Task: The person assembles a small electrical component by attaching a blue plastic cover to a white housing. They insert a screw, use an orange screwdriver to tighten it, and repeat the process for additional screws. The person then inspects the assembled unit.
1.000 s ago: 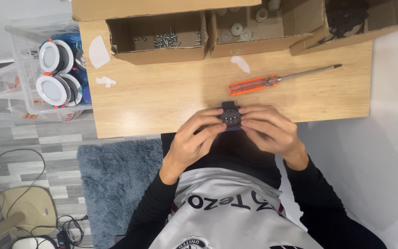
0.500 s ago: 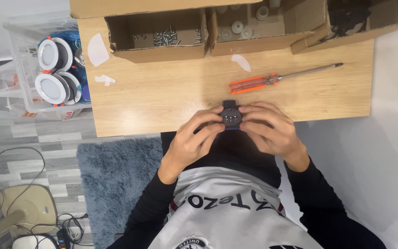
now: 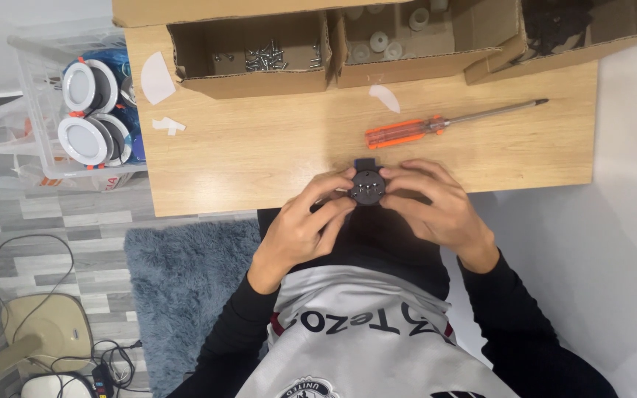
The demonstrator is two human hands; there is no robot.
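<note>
Light wooden table (image 3: 245,158) against white wall (image 3: 632,191); grey plank floor (image 3: 60,221); grey-blue shaggy rug (image 3: 178,287) beneath.

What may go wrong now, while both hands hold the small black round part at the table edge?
The black round part is pinched only by fingertips of the left hand and right hand, at the table edge; it might slip down onto the lap. The orange screwdriver lies close behind the hands, so a hand moving forward may knock it.

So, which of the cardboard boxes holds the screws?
The left cardboard box: loose metal screws lie inside, while the middle cardboard box holds white round parts.
</note>
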